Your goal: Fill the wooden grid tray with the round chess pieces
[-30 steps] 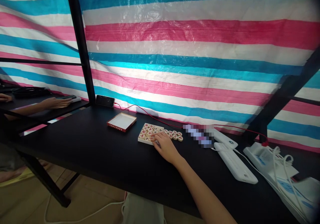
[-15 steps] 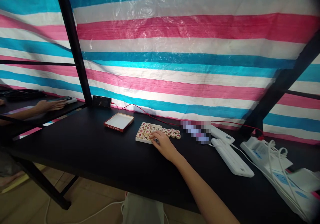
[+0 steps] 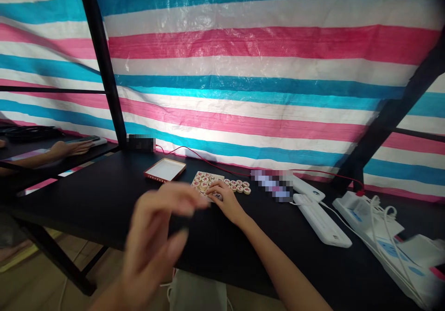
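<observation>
A shallow white box (image 3: 195,181) sits mid-table, filled with round Chinese chess pieces bearing red and dark characters. My right hand (image 3: 227,203) rests over its near right part, fingers bent down and closed around a Chinese chess piece (image 3: 217,195), mostly covered by them. Outside the box, to its right, several more red-marked pieces (image 3: 239,186) stand in two rows. Closer to the camera, my left hand (image 3: 156,232) is raised above the table's front, blurred by motion. Its fingers curve over with the thumb apart, and nothing shows between them.
A red-edged box lid (image 3: 165,169) lies open side up at the left back. Two white power banks (image 3: 321,218) and a power strip (image 3: 385,241) with cables occupy the right. A phone (image 3: 141,142) leans at the back. Another person's hand (image 3: 69,149) rests on the neighbouring table.
My left hand has come into view from below and reaches toward the box, now covering its near left corner. My right hand stays at the pieces, almost unmoved.
</observation>
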A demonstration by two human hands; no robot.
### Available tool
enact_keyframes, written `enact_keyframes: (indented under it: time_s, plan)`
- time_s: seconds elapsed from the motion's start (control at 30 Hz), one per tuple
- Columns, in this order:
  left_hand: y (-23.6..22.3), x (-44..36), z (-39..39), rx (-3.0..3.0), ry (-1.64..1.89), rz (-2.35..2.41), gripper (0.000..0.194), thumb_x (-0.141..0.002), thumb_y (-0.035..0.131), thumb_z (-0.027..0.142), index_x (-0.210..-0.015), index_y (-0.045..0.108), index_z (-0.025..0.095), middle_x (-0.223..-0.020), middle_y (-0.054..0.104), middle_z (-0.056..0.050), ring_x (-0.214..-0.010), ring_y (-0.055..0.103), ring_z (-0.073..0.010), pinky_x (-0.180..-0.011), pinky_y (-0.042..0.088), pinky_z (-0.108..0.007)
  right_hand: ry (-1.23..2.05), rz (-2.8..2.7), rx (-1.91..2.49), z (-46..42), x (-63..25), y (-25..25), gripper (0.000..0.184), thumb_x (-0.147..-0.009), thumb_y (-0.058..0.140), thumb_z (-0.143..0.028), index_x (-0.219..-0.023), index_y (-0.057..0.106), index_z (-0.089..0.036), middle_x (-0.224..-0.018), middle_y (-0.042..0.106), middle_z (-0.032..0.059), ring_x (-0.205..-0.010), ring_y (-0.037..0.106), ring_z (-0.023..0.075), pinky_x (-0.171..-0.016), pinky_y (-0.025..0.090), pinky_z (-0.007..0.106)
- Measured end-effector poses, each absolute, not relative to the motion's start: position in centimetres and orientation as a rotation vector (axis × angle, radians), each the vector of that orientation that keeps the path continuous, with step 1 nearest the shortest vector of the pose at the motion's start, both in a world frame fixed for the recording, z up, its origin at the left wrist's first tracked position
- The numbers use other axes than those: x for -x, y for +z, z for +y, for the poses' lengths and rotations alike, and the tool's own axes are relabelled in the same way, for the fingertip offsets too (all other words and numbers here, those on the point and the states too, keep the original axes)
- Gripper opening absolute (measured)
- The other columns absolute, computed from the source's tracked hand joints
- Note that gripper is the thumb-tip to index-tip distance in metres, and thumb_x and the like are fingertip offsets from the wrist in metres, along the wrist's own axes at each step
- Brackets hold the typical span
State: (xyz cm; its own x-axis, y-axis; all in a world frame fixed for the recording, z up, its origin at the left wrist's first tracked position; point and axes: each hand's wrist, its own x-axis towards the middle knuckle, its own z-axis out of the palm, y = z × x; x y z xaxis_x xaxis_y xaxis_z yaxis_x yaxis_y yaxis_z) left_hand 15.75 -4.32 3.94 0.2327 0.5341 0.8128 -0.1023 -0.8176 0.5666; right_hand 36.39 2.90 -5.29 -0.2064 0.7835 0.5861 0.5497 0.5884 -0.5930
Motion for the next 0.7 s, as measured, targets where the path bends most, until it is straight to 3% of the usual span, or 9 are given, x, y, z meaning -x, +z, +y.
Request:
enact_keyframes:
  time_s: [0.13,0.3,0.5,0.7]
  plan:
    - [2.6,-17.5,4.7,-2.239,1.479,0.669,0.017,-0.086,0.041,0.029,-0.092,0.054,0.019,-0.096,0.057,-0.006,-0.090,0.051,-0.0197,-0.077,0.042,-0.033,0.302,-1.810,1.112,3.3,-37.1,-5.3,0.010,-0.080,0.056,-0.019,-0.083,0.064,-0.022,-0.094,0.055,0.0024,-0.091,0.053,0.0154,-0.084,0.041,0.030]
    - [-2.2,-16.6,14.4,-2.438,1.194,1.238,0.020,-0.087,0.036,0.027,-0.094,0.052,0.019,-0.087,0.059,-0.003,-0.071,0.052,-0.0155,-0.068,0.039,-0.028,0.302,-1.646,1.215,3.9,-39.5,-5.5,0.012,-0.079,0.055,-0.022,-0.083,0.066,-0.022,-0.092,0.057,0.0034,-0.084,0.055,0.0151,-0.071,0.045,0.027]
    - [-4.2,-15.3,15.0,-2.548,0.834,1.584,0.023,-0.088,0.034,0.033,-0.106,0.045,0.022,-0.071,0.059,0.000,-0.066,0.055,-0.0186,-0.057,0.034,-0.026,0.343,-1.601,1.276,3.7,-40.8,-5.8,0.011,-0.076,0.057,-0.026,-0.079,0.066,-0.020,-0.090,0.058,0.0039,-0.076,0.057,0.0143,-0.068,0.047,0.027]
    - [-4.5,-15.4,15.1,-2.600,0.643,1.655,0.029,-0.089,0.030,0.038,-0.097,0.052,0.020,-0.076,0.062,-0.005,-0.072,0.058,-0.0214,-0.057,0.033,-0.026,0.285,-1.529,1.340,3.4,-41.6,-5.8,0.012,-0.075,0.058,-0.027,-0.077,0.066,-0.019,-0.089,0.059,0.0052,-0.076,0.057,0.0161,-0.072,0.048,0.030]
